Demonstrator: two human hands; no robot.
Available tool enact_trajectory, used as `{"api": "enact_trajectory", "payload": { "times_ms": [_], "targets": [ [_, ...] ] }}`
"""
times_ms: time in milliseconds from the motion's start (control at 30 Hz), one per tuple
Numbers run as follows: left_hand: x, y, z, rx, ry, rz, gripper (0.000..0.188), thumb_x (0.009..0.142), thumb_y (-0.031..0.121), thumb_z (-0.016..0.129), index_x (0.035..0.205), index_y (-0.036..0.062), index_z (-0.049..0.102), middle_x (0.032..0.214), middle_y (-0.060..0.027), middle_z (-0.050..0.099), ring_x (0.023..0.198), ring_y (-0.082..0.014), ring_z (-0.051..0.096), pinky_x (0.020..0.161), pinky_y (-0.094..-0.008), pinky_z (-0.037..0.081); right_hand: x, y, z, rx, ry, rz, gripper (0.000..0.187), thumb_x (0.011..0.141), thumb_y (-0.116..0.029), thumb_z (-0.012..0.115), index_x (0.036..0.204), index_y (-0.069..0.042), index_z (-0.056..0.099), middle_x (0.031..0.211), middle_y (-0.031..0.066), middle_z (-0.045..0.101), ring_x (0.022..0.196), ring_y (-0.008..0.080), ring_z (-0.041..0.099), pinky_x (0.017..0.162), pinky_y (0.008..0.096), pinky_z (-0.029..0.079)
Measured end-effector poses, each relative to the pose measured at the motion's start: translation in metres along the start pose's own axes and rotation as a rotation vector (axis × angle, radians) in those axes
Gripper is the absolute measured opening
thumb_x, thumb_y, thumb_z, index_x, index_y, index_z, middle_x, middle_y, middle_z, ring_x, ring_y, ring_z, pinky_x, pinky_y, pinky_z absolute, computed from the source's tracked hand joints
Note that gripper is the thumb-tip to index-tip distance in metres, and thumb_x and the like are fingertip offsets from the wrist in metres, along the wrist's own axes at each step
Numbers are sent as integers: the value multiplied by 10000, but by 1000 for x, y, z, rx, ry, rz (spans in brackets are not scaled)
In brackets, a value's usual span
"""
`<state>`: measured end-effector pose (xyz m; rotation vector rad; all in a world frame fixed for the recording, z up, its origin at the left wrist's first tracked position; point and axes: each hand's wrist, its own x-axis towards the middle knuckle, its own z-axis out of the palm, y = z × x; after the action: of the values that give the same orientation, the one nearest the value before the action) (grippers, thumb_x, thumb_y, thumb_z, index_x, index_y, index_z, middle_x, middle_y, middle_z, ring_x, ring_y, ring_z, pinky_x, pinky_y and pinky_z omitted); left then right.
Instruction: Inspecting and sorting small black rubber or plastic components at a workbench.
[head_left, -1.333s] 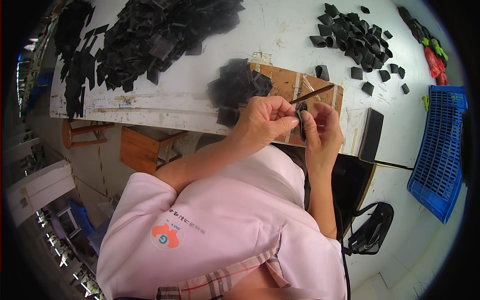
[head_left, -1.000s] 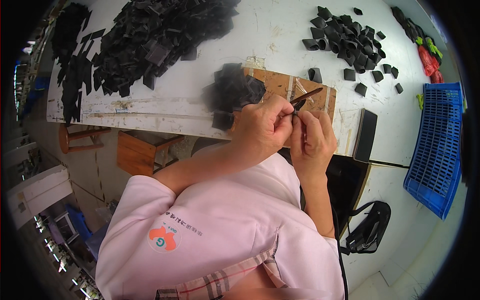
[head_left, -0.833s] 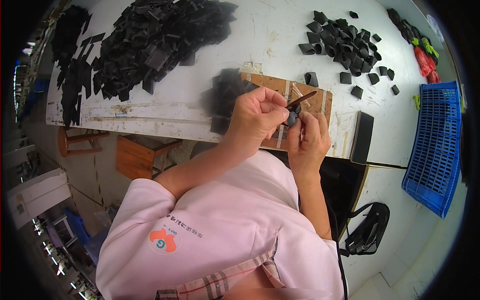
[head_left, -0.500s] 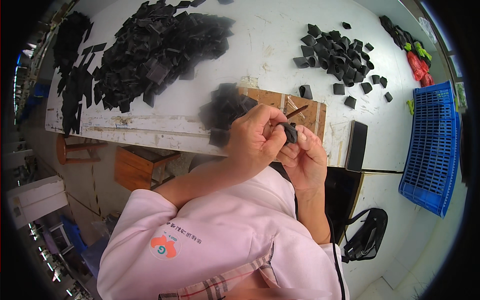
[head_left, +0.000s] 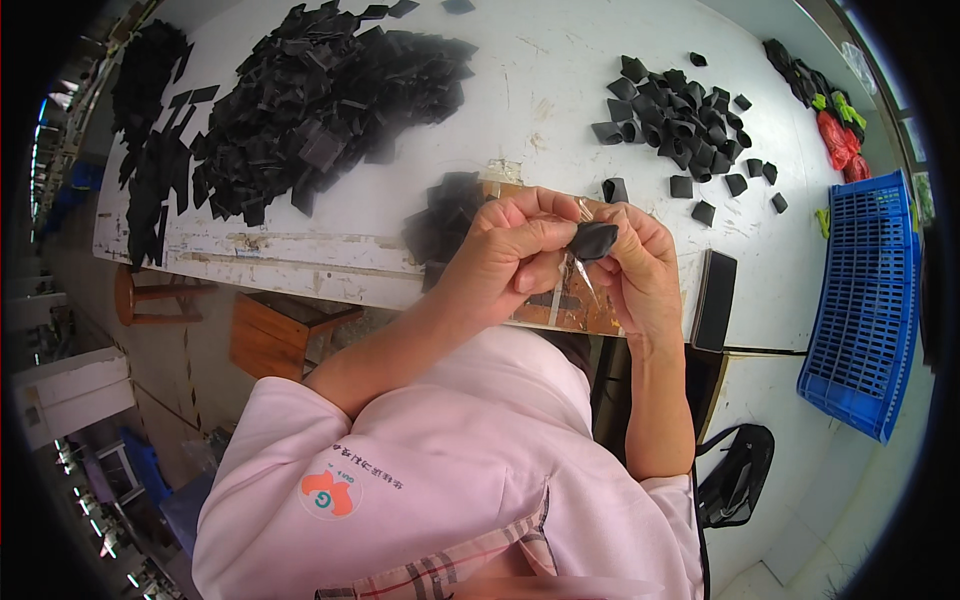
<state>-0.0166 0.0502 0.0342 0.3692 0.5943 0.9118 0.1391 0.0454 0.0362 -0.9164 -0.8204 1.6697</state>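
Both hands meet over the near edge of the table, closed around one small black fabric piece (head_left: pixel 594 241) that looks folded and bulging. My left hand (head_left: pixel 507 243) pinches its left side between thumb and fingers. On its right side, my right hand (head_left: pixel 645 262) grips it with thumb and bent fingers. A slim, shiny pointed metal tool (head_left: pixel 587 281) sticks out below the piece; its exact kind and which hand has it I cannot tell. Beneath the hands lies a worn brown board (head_left: pixel 570 312), with a small heap of flat black pieces (head_left: pixel 440 215) at its left.
A big pile of flat black pieces (head_left: pixel 320 110) covers the table's left; black strips (head_left: pixel 150 180) lie beyond it. Several tube-shaped black pieces (head_left: pixel 685 120) sit at the far right. Near them are a dark phone-like slab (head_left: pixel 714 300), a blue plastic crate (head_left: pixel 862 305) and red bags (head_left: pixel 838 140).
The black piece has turned and now shows a smoother, fuller face. Both hands have shifted slightly, the right one up and to the right. The pointed tool now points downward below the piece.
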Motion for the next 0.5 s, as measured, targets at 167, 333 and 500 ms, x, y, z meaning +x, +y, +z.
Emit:
{"api": "enact_trajectory", "payload": {
  "times_ms": [167,333,500],
  "targets": [
    [10,0,-11,-542,-263,-187,205,863,47,456,1043,29,554,780,-109,611,348,-44,298,366,-189,274,-4,-10,-2,-300,34,-133,274,910,-271,574,720,-73,551,587,-74,412,492,14,306,425,171,247],
    [10,-4,-12,-240,-219,-35,219,863,36,479,1075,24,535,805,-70,610,385,-33,347,376,-199,303,2,0,1,-43,-17,-11,292,912,-281,568,720,-62,551,596,-62,434,509,22,344,426,181,258],
    [2,-5,9,534,-7,510,243,887,78,528,1116,-3,522,896,-51,607,785,-69,557,648,-166,415,1,-4,-11,-417,37,-147,291,904,-296,572,762,-43,557,649,-18,485,570,47,415,477,204,329]
  ]
}}
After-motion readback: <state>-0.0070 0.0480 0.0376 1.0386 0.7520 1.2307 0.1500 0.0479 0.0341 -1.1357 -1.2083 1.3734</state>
